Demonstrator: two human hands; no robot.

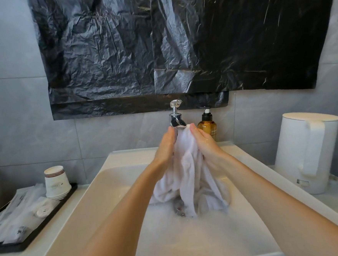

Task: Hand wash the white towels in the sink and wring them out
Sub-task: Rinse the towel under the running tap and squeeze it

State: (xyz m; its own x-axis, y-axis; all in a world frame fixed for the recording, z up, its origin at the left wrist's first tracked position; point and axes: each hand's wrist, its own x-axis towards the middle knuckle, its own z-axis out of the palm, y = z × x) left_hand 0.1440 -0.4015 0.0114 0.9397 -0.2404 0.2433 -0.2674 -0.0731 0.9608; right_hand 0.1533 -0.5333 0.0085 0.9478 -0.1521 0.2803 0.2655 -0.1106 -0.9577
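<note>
Washing appears under way. The left hand [166, 146] and right hand [205, 145] press the white towel [189, 166] between flat palms, no curled grip. Wringing seemingly outstanding.

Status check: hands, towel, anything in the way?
Left hand and right hand flat, pressing white towel between palms. Towel's lower end hangs into sink. Faucet just behind the fingers; otherwise unobstructed.

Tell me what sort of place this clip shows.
Probably a hotel bathroom: a white rectangular ceramic sink with a chrome faucet, an amber plastic pump bottle beside the faucet, and a black tray holding wrapped toiletries and stacked white paper cups.
</note>
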